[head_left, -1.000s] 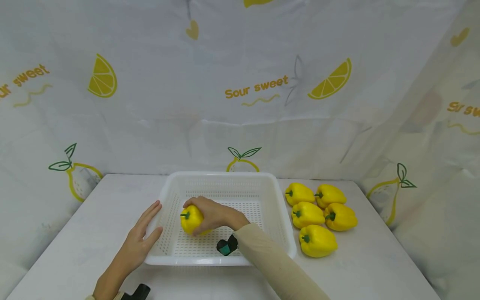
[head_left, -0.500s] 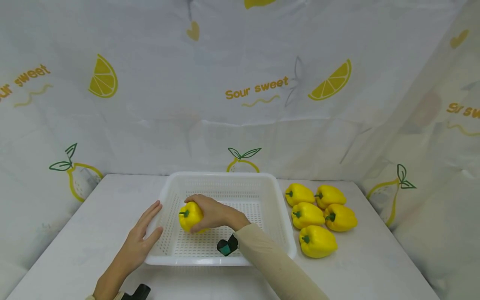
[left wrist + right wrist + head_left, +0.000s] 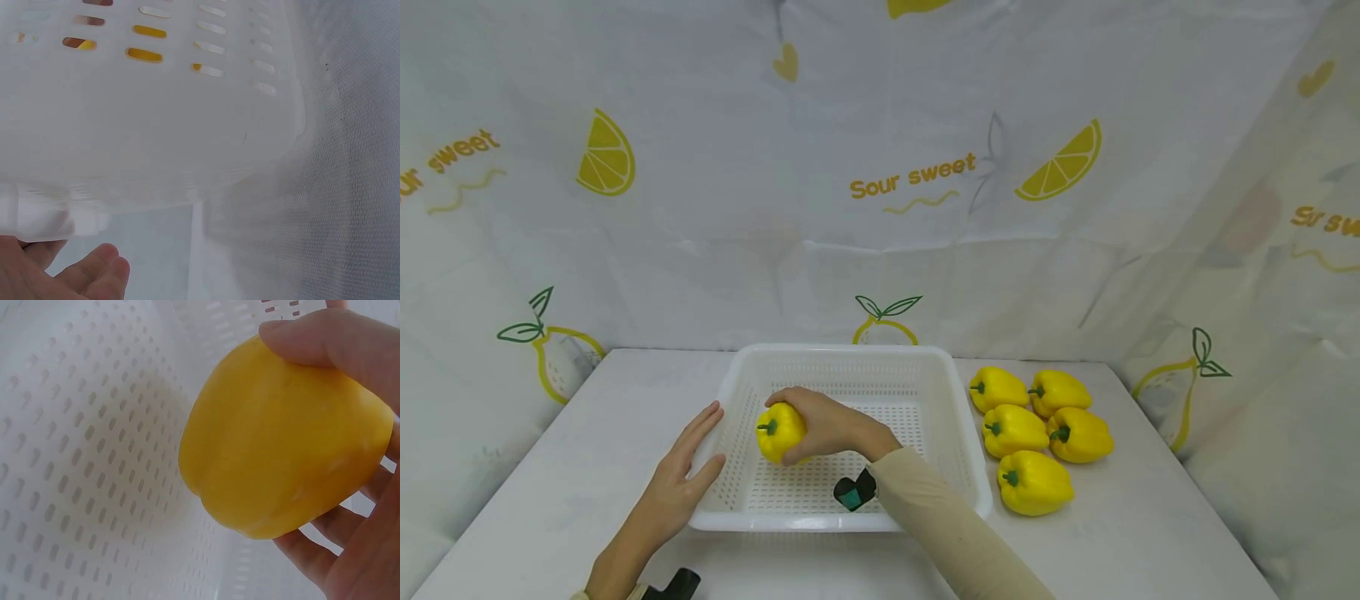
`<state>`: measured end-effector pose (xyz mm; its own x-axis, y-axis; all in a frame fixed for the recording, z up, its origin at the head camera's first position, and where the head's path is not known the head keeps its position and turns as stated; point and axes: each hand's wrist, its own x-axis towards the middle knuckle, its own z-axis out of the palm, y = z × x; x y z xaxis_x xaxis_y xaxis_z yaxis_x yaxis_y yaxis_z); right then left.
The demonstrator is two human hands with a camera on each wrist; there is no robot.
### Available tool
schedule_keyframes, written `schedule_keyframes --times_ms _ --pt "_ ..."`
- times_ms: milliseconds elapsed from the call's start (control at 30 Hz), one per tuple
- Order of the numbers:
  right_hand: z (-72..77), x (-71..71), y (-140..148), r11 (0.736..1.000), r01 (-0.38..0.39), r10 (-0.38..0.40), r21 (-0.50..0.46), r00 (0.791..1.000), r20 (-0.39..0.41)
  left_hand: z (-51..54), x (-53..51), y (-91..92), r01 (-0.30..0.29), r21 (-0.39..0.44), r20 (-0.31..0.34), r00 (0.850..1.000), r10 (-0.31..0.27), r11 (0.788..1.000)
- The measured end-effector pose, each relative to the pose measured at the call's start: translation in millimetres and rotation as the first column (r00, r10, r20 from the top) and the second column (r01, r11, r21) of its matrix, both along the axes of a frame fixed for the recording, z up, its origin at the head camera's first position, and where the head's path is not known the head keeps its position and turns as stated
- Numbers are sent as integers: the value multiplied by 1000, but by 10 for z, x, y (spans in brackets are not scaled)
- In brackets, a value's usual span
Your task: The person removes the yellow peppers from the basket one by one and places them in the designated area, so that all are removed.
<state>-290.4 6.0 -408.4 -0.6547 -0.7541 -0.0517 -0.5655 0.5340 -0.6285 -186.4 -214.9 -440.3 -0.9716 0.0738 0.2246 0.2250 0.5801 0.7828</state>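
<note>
A yellow bell pepper [image 3: 779,433] with a green stem is gripped by my right hand [image 3: 831,425] inside the white perforated basket [image 3: 850,522], toward its left side. In the right wrist view, the thumb and fingers curve round the pepper [image 3: 275,444]; the stem end is hidden there. My left hand [image 3: 679,479] rests against the basket's left rim with its fingers extended. From the left wrist view, the basket's outer wall [image 3: 125,119] fills much of the picture, and patches of yellow show through its slots. The left fingers [image 3: 94,272] sit below the rim there.
Several more yellow bell peppers [image 3: 1036,483] lie grouped on the white table [image 3: 1150,517], just right of the basket. A white curtain [image 3: 737,208] with lemon prints hangs behind the table and along both sides.
The right hand has shifted slightly up and left in the head view, carrying the pepper with it. My left hand and the basket stay in place.
</note>
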Motion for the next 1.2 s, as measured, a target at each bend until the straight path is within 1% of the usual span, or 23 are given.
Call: schedule_keyframes --times_ms 300,600,733,967,1200 --pt "27 13 -4 1000 19 -19 -16 1000 -16 -11 6 -13 7 -11 -21 1000 -8 1000" --pt "61 10 9 999 31 -31 -18 1000 -4 -26 -6 -19 11 16 -2 1000 -11 1000" --pt "79 21 25 999 21 -21 -31 1000 -4 -30 -1 -18 5 8 3 1000 -5 1000" --pt "179 66 64 999 17 -19 -41 999 -35 -24 -1 -12 3 11 4 1000 -3 1000" --pt "279 108 143 998 33 -34 -61 999 -23 -17 -7 1 3 17 -3 1000 -3 1000"
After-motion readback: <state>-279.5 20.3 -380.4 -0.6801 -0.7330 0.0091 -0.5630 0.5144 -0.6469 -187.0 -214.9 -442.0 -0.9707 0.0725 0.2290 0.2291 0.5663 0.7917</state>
